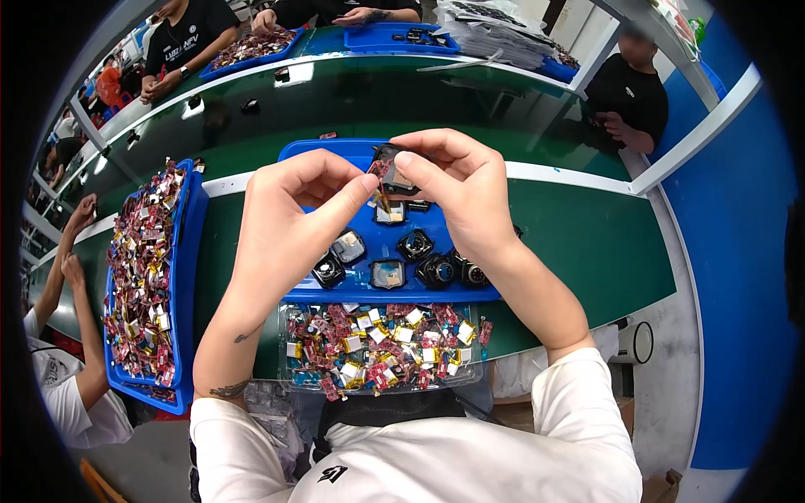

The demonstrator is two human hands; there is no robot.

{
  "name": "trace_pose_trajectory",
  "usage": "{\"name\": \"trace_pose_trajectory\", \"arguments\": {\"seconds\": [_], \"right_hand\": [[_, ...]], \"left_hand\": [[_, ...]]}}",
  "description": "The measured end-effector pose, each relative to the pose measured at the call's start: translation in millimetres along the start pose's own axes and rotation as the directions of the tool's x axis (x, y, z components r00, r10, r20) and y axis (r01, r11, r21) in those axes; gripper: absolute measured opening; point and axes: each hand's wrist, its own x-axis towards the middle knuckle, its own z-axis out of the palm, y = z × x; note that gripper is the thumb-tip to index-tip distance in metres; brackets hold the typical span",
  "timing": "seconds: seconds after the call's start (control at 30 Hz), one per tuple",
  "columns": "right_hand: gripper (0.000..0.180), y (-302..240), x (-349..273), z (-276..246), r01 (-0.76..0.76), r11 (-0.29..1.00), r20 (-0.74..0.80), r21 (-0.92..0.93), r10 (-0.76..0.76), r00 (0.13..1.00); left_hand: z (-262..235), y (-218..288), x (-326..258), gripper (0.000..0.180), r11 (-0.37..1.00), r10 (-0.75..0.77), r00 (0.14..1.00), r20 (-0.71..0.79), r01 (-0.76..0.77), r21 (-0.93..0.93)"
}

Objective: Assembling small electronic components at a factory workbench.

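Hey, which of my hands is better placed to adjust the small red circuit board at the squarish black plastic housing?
Probably your left hand: it pinches the red circuit board, while your right hand holds the black housing.

White letters [180, 49] sat on black shirt [206, 23], top left; black mark [333, 474] sat on white shirt [470, 461], bottom

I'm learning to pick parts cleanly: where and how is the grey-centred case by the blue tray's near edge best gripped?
Probably from above, pinching the left and right edges of the grey-centred case: it seems to lie flat, with gaps to the black parts on either side, while the blue tray's rim is close in front.
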Motion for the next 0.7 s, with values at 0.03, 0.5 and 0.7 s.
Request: {"name": "trace_pose_trajectory", "arguments": {"seconds": [0.03,0.5,0.7], "right_hand": [[0.02,1.6,-0.3,-1.2,0.002,1.0,0.014,-0.016,-0.002,1.0],[0.015,1.1,-8.7,4.7,0.225,0.965,0.103,-0.135,-0.212,0.972],[0.013,4.0,-4.2,2.9,0.14,0.984,0.041,-0.108,-0.136,0.99]], "left_hand": [[-1.5,-1.7,0.5,0.014,0.998,0.003,0.999,0.035,-0.001,-0.056],[0.6,1.1,2.2,0.016,0.958,-0.086,0.995,0.046,0.095,-0.272],[-6.8,-2.9,7.6,0.02,0.938,-0.199,0.962,0.186,0.243,-0.249]]}}
